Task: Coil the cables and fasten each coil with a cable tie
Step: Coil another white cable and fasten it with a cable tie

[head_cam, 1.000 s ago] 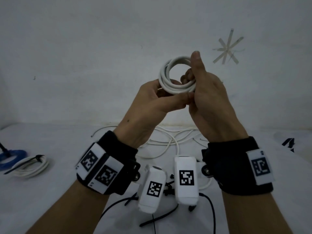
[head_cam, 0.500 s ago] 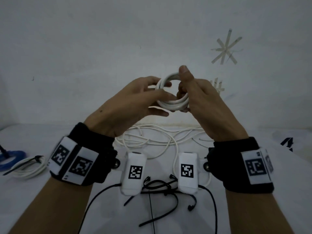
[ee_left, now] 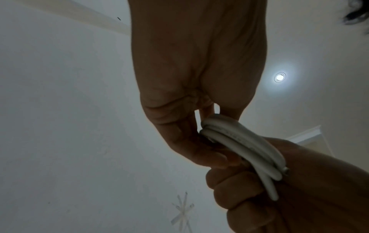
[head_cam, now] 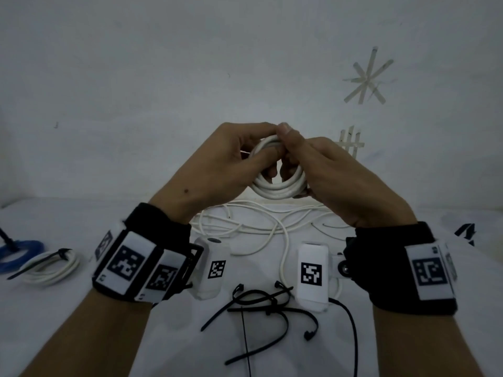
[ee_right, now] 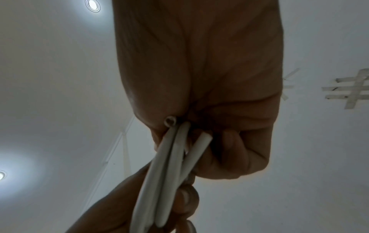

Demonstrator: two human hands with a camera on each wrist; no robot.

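A white cable coil (head_cam: 277, 187) is held in the air above the table between both hands. My left hand (head_cam: 236, 156) grips its left and upper side with thumb and curled fingers. My right hand (head_cam: 321, 164) grips its right side, thumb on top. The left wrist view shows the coil (ee_left: 239, 146) wedged between both hands. In the right wrist view the coil's strands (ee_right: 169, 165) and a cut cable end run out of my right fist. Several black cable ties (head_cam: 261, 303) lie loose on the table below my wrists. No tie is on the held coil.
Loose white cable (head_cam: 253, 227) sprawls on the white table (head_cam: 68, 322) under the hands. At the left lie a white coil bound with a black tie (head_cam: 49, 268) and a blue coil (head_cam: 19, 248). A pale wall stands close behind.
Both hands have come down with the coil from head height toward the table. The coil has tipped from upright to flatter, and the left hand has shifted its grip over the top.
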